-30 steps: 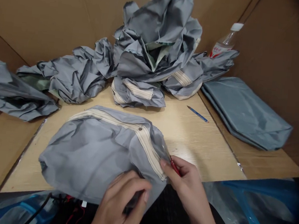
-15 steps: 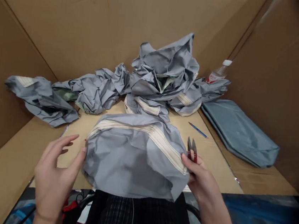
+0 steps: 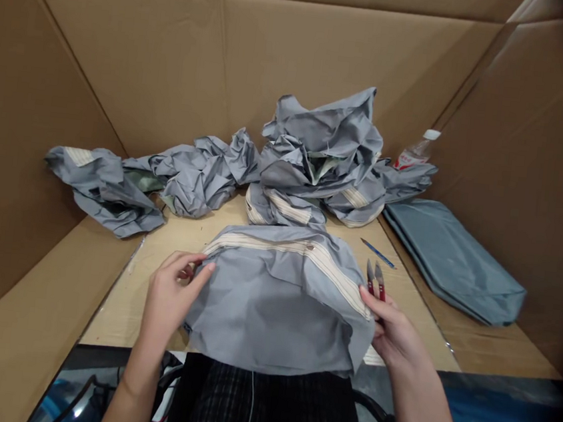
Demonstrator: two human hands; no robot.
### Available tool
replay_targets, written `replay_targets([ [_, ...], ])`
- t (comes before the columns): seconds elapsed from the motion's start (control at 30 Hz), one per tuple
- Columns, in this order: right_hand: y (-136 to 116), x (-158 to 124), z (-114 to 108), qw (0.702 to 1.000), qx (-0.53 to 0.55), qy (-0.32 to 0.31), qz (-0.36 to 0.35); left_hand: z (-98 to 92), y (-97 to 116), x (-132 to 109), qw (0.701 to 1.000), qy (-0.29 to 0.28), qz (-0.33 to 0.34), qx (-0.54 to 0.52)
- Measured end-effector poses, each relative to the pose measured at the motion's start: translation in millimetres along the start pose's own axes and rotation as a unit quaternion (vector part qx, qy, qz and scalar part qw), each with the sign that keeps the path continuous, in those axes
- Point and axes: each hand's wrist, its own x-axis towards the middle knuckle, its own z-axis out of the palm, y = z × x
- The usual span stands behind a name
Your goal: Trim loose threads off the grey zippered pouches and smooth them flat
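A grey fabric piece (image 3: 270,317) is spread in front of me at the table's near edge, its lower edge hanging over my lap. A cream stitched band (image 3: 268,244), which looks like zipper tape, bends across its upper part and has a small dark spot at the bend. At the left end of the band, my left hand (image 3: 169,293) pinches the fabric between thumb and fingers. My right hand (image 3: 395,327) grips the right edge near the band's other end. That same hand also keeps red-handled thread snips (image 3: 376,281), blades pointing up and away from me.
Crumpled grey fabric pieces (image 3: 200,172) lie along the back, with a taller heap (image 3: 323,141) in the middle. A blue pen (image 3: 378,253) rests right of centre. Folded blue-grey cloth (image 3: 452,259) and a plastic bottle (image 3: 418,151) are at the right. Cardboard walls (image 3: 352,57) enclose the table.
My left hand has moved right and closed on the fabric's left edge; before, it was open beside it. My right hand keeps its hold. The view has tilted up slightly.
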Motion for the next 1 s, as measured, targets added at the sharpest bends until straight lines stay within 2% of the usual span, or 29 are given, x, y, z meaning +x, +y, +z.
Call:
replay_targets([
  [0.17,-0.4,4.5,-1.9,1.0,-0.026,-0.007,-0.002,7.5,-0.7,11.9,1.0,-0.013,0.004,-0.005],
  [0.27,0.2,8.5,-1.0,0.999,-0.038,-0.009,-0.001,4.7,-0.6,16.3,1.0,-0.009,0.004,-0.015],
  [0.5,1.0,22.6,10.4,0.996,-0.087,-0.03,0.017,-25.0,7.0,22.0,0.997,0.054,-0.017,-0.054],
  [0.6,-0.9,28.5,19.2,0.993,-0.113,-0.032,0.01,-33.0,6.3,23.3,0.995,0.063,-0.035,-0.064],
  [0.73,3.0,35.4,29.4,0.987,-0.154,-0.01,-0.034,-30.2,-1.5,29.6,0.996,0.049,-0.047,-0.06],
  [0.83,10.6,38.0,35.0,0.978,-0.181,0.031,-0.096,-25.6,-6.1,42.1,0.997,0.022,-0.046,-0.053],
  [0.93,15.0,35.2,40.8,0.963,-0.201,0.09,-0.156,-25.9,-3.5,58.8,0.998,-0.012,-0.043,-0.042],
  [1.0,14.8,30.1,45.7,0.949,-0.227,0.108,-0.192,-28.9,1.4,68.4,0.998,-0.023,-0.044,-0.031],
])
